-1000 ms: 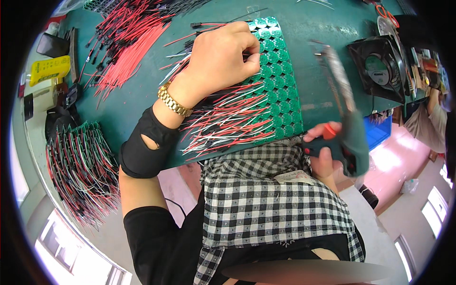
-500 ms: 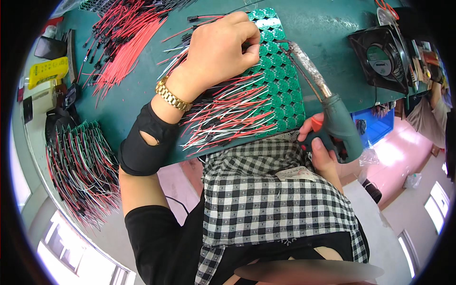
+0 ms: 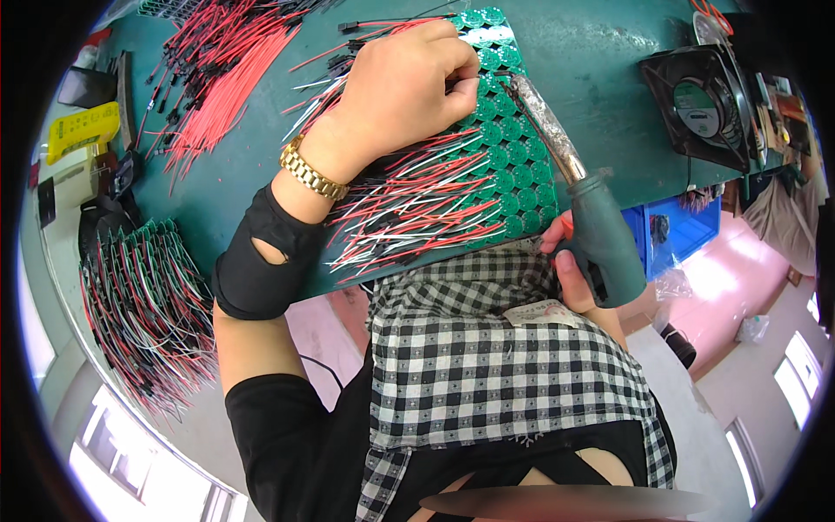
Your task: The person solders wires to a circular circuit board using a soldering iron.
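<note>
Nearest, a person wears a black-and-white checked apron (image 3: 504,374). The right hand (image 3: 570,271), just beyond it, has its fingers wrapped about the handle of a dark green soldering iron (image 3: 609,248). The iron slants up and to the left, its tip over the sheet of round green circuit boards (image 3: 524,174); contact I cannot confirm. The sheet lies on the green bench (image 3: 600,126), its near end close to the apron. Red, white and black wires (image 3: 417,209) spread leftward from it. Farther up, the left hand (image 3: 404,91) is over the sheet's left side, near the iron's tip. Its fingers bend toward the thumb; their tips are hidden, so I cannot tell whether they hold anything. Beyond, a black fan (image 3: 700,109) stands at right and a pile of red wires (image 3: 228,76) lies at far left.
</note>
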Tool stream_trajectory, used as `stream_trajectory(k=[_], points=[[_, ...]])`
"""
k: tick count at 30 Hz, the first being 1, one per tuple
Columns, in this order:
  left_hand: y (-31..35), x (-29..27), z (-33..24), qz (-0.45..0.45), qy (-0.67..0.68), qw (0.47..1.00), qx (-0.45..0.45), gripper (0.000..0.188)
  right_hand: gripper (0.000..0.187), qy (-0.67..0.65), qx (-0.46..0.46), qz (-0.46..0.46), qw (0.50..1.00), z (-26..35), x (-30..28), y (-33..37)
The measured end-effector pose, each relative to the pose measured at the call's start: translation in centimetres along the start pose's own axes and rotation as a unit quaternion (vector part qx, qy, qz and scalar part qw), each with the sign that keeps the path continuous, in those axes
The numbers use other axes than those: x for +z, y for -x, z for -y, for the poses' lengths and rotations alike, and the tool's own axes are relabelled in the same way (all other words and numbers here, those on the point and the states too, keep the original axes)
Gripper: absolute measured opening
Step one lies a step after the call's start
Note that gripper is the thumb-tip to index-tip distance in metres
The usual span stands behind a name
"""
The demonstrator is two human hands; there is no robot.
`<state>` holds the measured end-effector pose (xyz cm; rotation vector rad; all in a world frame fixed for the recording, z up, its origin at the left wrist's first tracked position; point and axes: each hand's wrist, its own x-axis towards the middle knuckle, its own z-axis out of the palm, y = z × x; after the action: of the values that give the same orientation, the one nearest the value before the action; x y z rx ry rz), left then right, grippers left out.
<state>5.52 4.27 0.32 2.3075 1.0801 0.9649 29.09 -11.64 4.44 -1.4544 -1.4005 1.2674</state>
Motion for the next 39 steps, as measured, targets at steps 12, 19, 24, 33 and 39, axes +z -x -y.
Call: stream_trajectory(k=[12, 19, 24, 33, 39], points=[[0.0, -0.3, -1.0, 0.011, -0.068, 0.998, -0.008, 0.009, 0.023, -0.048, -0.032, 0.021, 0.998, -0.9, -0.7, 0.0], [0.2, 0.1, -1.0, -0.002, -0.062, 0.998, -0.010, 0.008, 0.036, -0.029, 0.006, 0.054, 0.998, -0.6, -0.8, 0.0], [-0.1, 0.1, -1.0, -0.003, -0.034, 0.998, -0.047, 0.009, 0.020, -0.051, 0.008, 0.001, 0.999, 0.0, -0.2, -0.2], [0.0, 0.1, -1.2, -0.006, -0.033, 0.998, -0.048, 0.008, 0.018, 0.086, -0.007, 0.047, 0.995, -0.1, -1.2, -0.5], [-0.1, 0.0, -1.3, -0.011, -0.030, 0.999, -0.042, 0.008, 0.015, 0.087, -0.006, 0.038, 0.996, 0.1, -1.2, -0.5]])
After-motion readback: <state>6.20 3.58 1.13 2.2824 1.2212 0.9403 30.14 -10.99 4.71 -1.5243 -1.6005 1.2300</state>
